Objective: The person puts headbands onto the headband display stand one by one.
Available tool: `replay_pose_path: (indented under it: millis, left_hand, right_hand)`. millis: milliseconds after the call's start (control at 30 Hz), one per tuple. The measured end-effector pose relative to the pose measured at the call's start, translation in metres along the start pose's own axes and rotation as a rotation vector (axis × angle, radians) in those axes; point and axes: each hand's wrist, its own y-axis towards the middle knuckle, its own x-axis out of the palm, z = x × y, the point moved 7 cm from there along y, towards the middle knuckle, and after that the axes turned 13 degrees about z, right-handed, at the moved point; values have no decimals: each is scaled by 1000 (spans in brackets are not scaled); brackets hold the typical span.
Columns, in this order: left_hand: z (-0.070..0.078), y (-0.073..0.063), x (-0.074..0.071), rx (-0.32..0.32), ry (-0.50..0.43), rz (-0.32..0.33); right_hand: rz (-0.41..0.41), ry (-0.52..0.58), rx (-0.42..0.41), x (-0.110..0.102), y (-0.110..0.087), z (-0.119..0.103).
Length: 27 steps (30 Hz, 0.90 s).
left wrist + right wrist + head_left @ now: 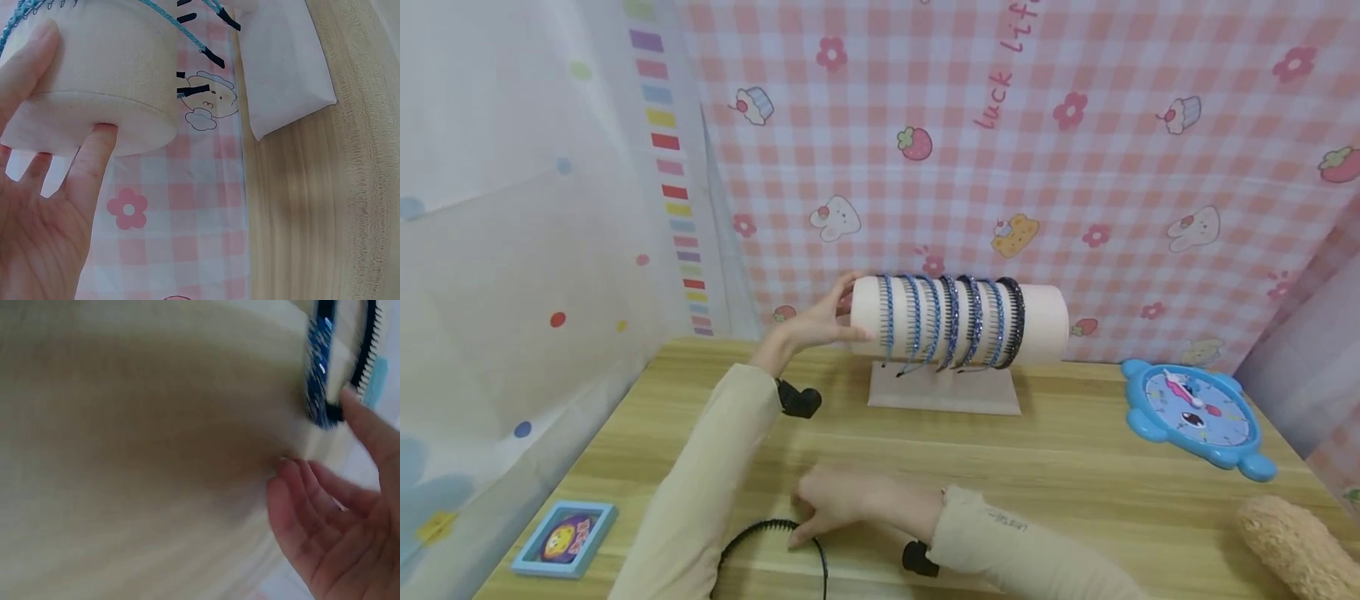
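Observation:
A cream padded roll point(1047, 323) on a flat base point(943, 397) carries several toothed headbands point(952, 321), mostly blue and glittery, with a black one point(1017, 325) at the right. My left hand point(816, 323) holds the roll's left end, thumb along its side and fingers against the end face point(140, 132). Nearer me on the table lies another headband point(772, 525), dark with comb teeth; the right wrist view shows blue glitter on its band point(319, 369). My right hand point(842, 493) is beside it, fingers loosely bent, thumb overlapping the band.
A blue-framed toy clock point(1198, 415) lies at the table's right. Below it is a fuzzy tan object point(1296, 542). A small light-blue frame point(565, 539) rests at the left front. Behind the stand hangs a pink checked cloth point(880, 183).

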Motion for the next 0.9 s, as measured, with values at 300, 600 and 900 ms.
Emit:
replay_pose_path:
  millis: [300,600,900]
  left_hand:
    - [0,2,1,-3,-9,11]
    - [-1,-1,-1,-6,-21,9]
    - [0,-1,0,-7,4,9]
  right_hand:
    - [73,138,77,1,-5,7]
    - [-15,408,165,-20,-43,47]
    - [-45,617,312,-47,-98,95]
